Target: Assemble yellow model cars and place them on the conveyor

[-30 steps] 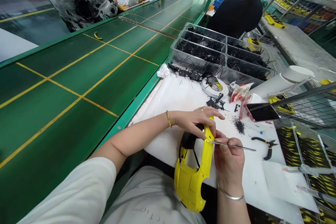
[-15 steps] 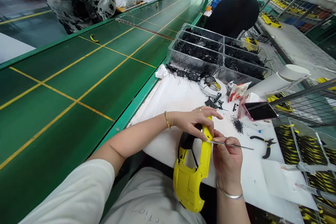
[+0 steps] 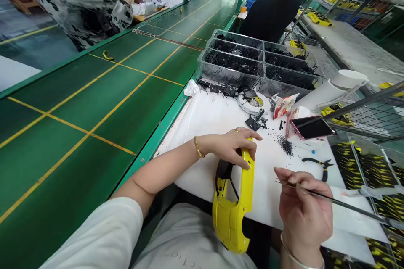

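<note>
A green conveyor belt (image 3: 94, 105) runs along the left side, beside a white bench (image 3: 214, 122). The left hand (image 3: 233, 147) is curled firmly around the yellow car shell (image 3: 233, 214). The shell stands on its side at the near bench edge, its lower end extending past that edge. Beyond it sits a gray compartment tray (image 3: 214, 73) holding black parts. To the shell's right, black granules (image 3: 286, 147) lie scattered on the bench, with a phone (image 3: 311, 128) farther back. The right hand (image 3: 303, 206) pinches tweezers (image 3: 344, 204), which are held well clear of the shell. Black-handled pliers (image 3: 317, 162) lie just beyond that hand.
</note>
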Demonstrator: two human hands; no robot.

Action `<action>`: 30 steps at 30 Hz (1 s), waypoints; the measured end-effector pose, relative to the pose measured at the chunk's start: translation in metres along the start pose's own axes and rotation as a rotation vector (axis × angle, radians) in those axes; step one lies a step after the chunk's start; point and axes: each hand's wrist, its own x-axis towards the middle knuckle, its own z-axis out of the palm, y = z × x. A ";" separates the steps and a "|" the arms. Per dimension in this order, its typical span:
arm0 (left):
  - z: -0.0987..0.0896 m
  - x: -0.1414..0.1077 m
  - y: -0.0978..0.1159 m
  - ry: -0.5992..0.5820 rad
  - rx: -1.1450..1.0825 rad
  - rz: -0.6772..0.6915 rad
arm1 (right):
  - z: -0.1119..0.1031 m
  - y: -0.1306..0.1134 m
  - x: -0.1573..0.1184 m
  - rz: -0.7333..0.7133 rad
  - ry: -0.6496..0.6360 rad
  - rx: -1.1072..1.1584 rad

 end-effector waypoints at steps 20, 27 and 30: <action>0.000 0.000 0.000 -0.087 -0.031 -0.108 | 0.044 0.021 -0.012 0.531 -0.075 -0.114; 0.000 0.001 0.002 -0.109 0.009 -0.105 | 0.039 0.022 -0.011 0.544 -0.053 -0.075; 0.001 0.002 0.003 -0.119 0.022 -0.123 | 0.041 0.021 -0.012 0.547 -0.067 -0.133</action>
